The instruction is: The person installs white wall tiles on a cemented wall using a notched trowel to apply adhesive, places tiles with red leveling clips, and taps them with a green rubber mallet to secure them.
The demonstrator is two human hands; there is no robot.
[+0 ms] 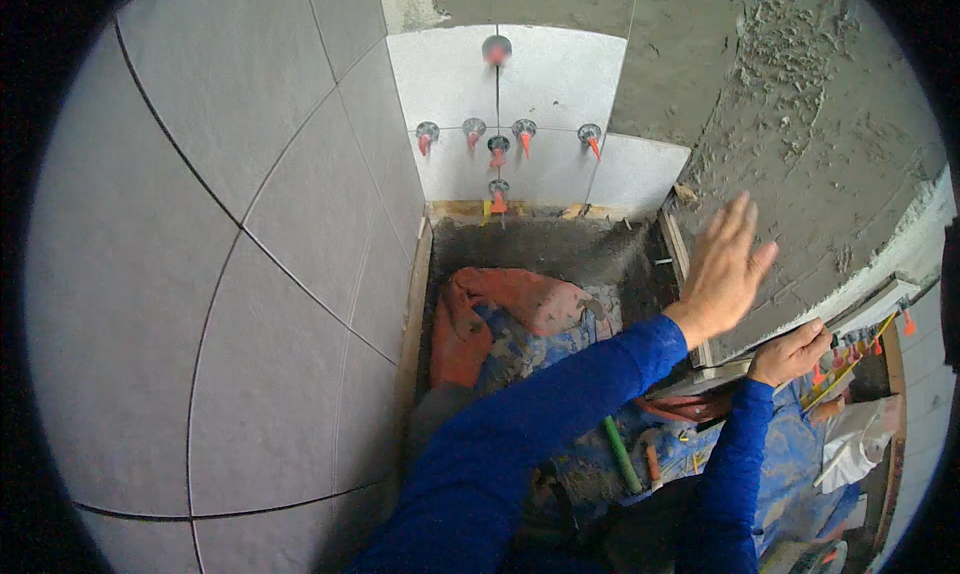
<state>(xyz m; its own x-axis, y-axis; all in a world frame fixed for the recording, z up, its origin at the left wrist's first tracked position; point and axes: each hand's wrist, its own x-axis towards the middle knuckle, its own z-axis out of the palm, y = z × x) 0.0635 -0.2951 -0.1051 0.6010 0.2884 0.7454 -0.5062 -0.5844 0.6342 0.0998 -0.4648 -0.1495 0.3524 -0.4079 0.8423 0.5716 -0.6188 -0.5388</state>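
My left hand point(722, 272) is raised with its fingers stretched out, in front of the grey mortar-covered wall surface point(790, 164). It seems to hold nothing; whether it touches the mortar I cannot tell. Lower and to the right, my right hand point(790, 354) is closed at the pale lower edge of that surface. A dark bit shows beside its fingers, but what they grip is hidden. Left of my hands, white tiles point(445, 79) cover part of the wall. Round levelling clips with red and orange wedges point(525, 142) sit along their joints.
Large grey tiles point(270, 164) line the left wall. Below lie a muddy reddish sheet point(520, 299), blue sheeting point(580, 464) and a green tube-like piece point(622, 454). More orange wedges point(908, 324), a yellow strip point(850, 366) and a white bag point(858, 444) are at right.
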